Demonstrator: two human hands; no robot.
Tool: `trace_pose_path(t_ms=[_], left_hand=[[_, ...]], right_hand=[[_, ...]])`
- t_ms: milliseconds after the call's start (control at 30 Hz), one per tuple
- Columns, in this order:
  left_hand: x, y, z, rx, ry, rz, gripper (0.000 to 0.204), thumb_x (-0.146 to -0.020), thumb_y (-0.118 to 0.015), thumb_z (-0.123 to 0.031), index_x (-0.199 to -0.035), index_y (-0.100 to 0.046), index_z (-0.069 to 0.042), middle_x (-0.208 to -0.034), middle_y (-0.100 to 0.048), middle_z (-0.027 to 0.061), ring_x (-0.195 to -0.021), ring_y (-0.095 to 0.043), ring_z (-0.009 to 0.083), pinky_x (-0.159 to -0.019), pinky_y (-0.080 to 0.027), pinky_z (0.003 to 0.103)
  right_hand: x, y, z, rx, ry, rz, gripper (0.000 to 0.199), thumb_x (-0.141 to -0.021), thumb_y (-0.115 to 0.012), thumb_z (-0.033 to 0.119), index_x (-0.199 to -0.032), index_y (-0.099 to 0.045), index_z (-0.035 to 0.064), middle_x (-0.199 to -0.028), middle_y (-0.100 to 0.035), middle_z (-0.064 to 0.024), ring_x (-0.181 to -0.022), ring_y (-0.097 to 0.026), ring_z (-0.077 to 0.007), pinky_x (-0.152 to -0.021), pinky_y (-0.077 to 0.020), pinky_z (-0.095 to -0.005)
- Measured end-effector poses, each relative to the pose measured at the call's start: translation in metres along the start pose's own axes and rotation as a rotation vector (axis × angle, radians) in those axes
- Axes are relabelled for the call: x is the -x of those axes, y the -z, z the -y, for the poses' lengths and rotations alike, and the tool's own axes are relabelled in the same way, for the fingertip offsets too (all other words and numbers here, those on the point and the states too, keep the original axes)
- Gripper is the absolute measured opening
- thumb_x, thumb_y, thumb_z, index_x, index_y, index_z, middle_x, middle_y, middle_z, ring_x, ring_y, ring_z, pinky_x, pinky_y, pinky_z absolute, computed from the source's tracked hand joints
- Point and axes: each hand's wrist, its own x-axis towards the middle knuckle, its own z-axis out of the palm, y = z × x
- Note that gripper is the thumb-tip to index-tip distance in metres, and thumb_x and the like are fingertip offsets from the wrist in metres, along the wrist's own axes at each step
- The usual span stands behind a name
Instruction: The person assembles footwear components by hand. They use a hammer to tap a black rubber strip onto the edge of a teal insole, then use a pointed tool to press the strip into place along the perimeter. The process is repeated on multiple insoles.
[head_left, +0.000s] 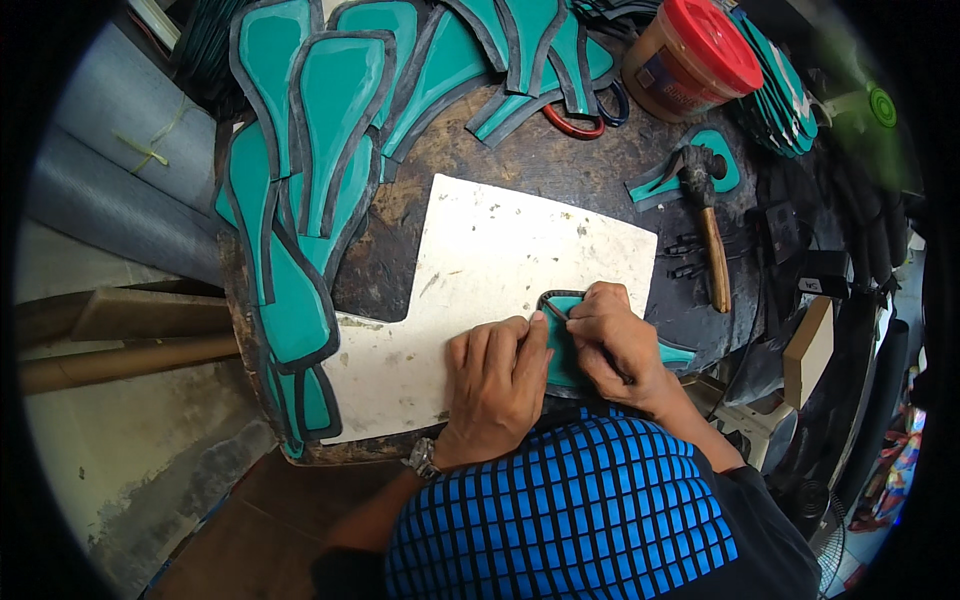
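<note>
Both hands sit on a teal piece (562, 362) on the white board (480, 270): left hand (495, 385) fingers pressed together flat on it, right hand (612, 345) pinching a thin tool (556, 311). Round tub (690, 60) with red lid and blue label at the worktop's (560, 165) far edge, contents hidden.

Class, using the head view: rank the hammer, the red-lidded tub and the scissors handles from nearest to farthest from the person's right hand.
Measured from the right hand:
1. Hammer, just right of the white board, its wooden handle pointing toward the hand.
2. Scissors handles, red and blue loops at the bench's far side, under teal pieces.
3. Red-lidded tub, far right corner.
</note>
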Motion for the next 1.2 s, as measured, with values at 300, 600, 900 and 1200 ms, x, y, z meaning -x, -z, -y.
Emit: trace_pose_path(t_ms=[300, 600, 900, 1200], left_hand=[[-0.001, -0.001, -0.001, -0.027, -0.008, -0.007, 0.038, -0.087, -0.073, -0.011, -0.121, -0.066, 0.004, -0.102, -0.060, 0.0099, -0.092, -0.057, 0.0237, -0.083, -0.041, 0.039], [0.004, -0.001, 0.000, -0.016, -0.017, -0.021, 0.039, -0.087, -0.073, -0.011, -0.122, -0.065, 0.004, -0.101, -0.059, 0.0115, -0.092, -0.056, 0.0253, -0.084, -0.041, 0.041], [0.005, -0.002, -0.001, -0.030, -0.029, -0.014, 0.039, -0.087, -0.073, -0.010, -0.122, -0.065, 0.005, -0.100, -0.059, 0.0117, -0.091, -0.056, 0.0252, -0.083, -0.041, 0.041], [0.011, -0.002, -0.003, -0.018, -0.036, -0.036, 0.042, -0.085, -0.075, -0.011, -0.122, -0.064, 0.006, -0.101, -0.059, 0.0122, -0.091, -0.056, 0.0252, -0.082, -0.041, 0.041]], right_hand=[[-0.001, 0.002, 0.000, -0.008, -0.005, 0.042, 0.024, -0.075, -0.062, -0.010, -0.097, -0.062, -0.0023, -0.089, -0.061, -0.0154, -0.079, -0.059, -0.0301, -0.090, -0.0440, -0.0461], [-0.003, -0.002, 0.003, 0.098, 0.039, 0.041, 0.022, -0.073, -0.067, -0.006, -0.093, -0.061, -0.0010, -0.086, -0.057, -0.0109, -0.078, -0.056, -0.0270, -0.086, -0.0400, -0.0398], [-0.001, 0.002, 0.000, 0.005, 0.013, 0.054, 0.023, -0.074, -0.062, -0.009, -0.096, -0.061, -0.0013, -0.086, -0.060, -0.0135, -0.076, -0.056, -0.0289, -0.089, -0.0416, -0.0447], [-0.001, -0.001, 0.000, -0.027, 0.024, -0.005, 0.017, -0.076, -0.065, -0.005, -0.092, -0.061, 0.0005, -0.082, -0.056, -0.0085, -0.075, -0.056, -0.0234, -0.089, -0.0377, -0.0391]])
